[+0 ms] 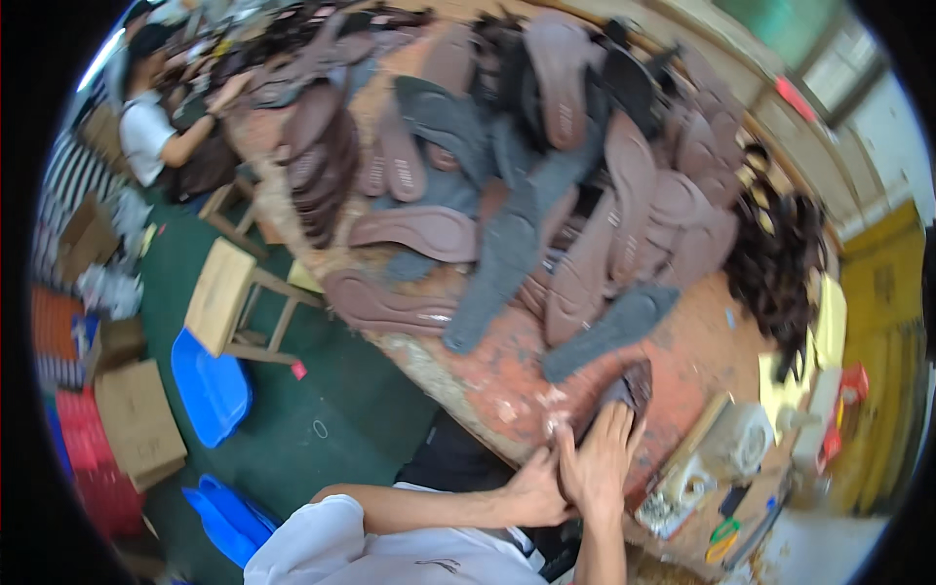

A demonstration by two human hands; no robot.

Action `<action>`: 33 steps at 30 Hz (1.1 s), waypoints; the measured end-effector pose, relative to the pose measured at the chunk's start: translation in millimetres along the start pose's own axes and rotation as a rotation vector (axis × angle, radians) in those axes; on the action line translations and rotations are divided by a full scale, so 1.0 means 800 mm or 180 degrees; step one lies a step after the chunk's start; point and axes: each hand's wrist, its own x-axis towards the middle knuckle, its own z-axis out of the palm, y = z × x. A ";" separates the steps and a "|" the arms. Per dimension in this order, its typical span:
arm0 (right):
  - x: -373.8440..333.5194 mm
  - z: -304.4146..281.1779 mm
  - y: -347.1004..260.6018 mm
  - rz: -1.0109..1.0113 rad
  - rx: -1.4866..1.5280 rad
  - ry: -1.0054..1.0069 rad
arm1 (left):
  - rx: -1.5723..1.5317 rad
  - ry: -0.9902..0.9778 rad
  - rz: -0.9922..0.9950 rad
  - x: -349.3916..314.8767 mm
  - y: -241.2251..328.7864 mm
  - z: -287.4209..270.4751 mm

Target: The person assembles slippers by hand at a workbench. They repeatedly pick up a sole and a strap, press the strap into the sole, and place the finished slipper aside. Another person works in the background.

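Observation:
At the table's near edge, a dark brown sandal-like shoe piece (639, 383) points away from me, its upper gathered at the toe. My right hand (597, 463) lies along it, fingers stretched straight toward the toe and thumb out to the left. Beside it, my left hand (538, 489) is closed at the near end, its fingers curled. That end of the piece is hidden by both hands. Just beyond lies a grey insole-shaped sheet (609, 333), with a longer grey one (497, 278) further left.
Brown insoles (561, 78) pile over the table's far part, next to a stack (322, 161) and dark strips (780, 244). A tape roll (746, 439) and scissors (723, 539) lie right. At left are a wooden stool (219, 297), blue plastic seat (210, 390), carton (141, 419) and another person (146, 132).

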 end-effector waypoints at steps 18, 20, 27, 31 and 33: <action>-0.014 -0.093 0.017 -0.0088 0.2828 0.1005 | 0.0675 0.1331 0.0735 0.002 -0.053 -0.242; -0.016 -0.104 0.004 0.0604 0.2158 0.1537 | 0.1994 0.1836 0.0702 0.022 -0.105 -0.354; -0.032 0.025 -0.008 0.0033 0.1065 0.0735 | 0.2544 0.3059 -0.0406 0.052 -0.392 -0.617; -0.037 0.027 0.010 0.0325 0.1516 0.0892 | 0.2406 0.2615 -0.0979 0.017 -0.441 -0.530; -0.040 0.021 0.009 0.0383 0.1558 0.0893 | 0.2746 0.2690 -0.1144 0.001 -0.419 -0.489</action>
